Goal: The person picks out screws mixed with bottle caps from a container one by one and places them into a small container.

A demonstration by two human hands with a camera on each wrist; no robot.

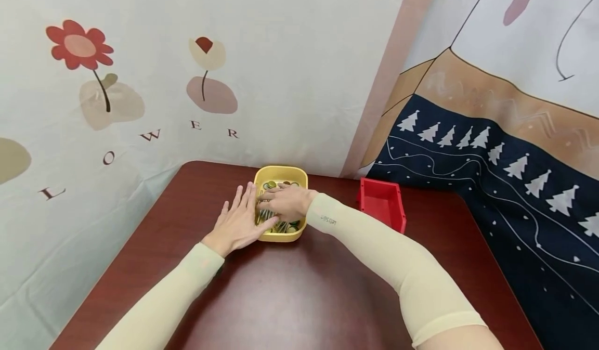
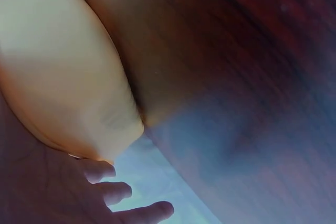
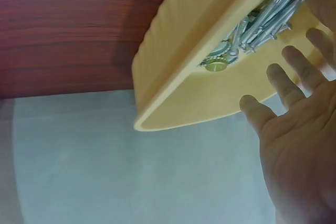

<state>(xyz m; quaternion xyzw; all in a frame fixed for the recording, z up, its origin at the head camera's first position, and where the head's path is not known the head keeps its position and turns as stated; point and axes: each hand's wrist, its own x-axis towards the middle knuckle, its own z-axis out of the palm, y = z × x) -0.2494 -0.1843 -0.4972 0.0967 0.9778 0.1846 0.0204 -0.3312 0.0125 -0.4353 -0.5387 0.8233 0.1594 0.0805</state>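
A yellow plastic basket (image 1: 281,238) stands at the back of the table, holding long silver screws (image 3: 270,22) and several bottle caps (image 3: 216,66). My left hand (image 1: 237,226) lies along the basket's left side with straight fingers, its thumb reaching over the near left rim. From the left wrist view, the fingers (image 2: 118,192) show beside the basket's outer wall (image 2: 68,66). Over the basket's opening is my right hand (image 1: 286,202), palm down. Its fingers (image 3: 286,85) are spread and loosely extended above the screws, with nothing gripped, and it hides part of the contents.
A red plastic bin (image 1: 381,204) stands to the right of the basket, beyond my right forearm. The dark reddish wooden table (image 1: 281,293) ends just behind the basket, where a printed curtain (image 1: 299,79) hangs. A navy printed cloth (image 1: 491,194) hangs on the right.
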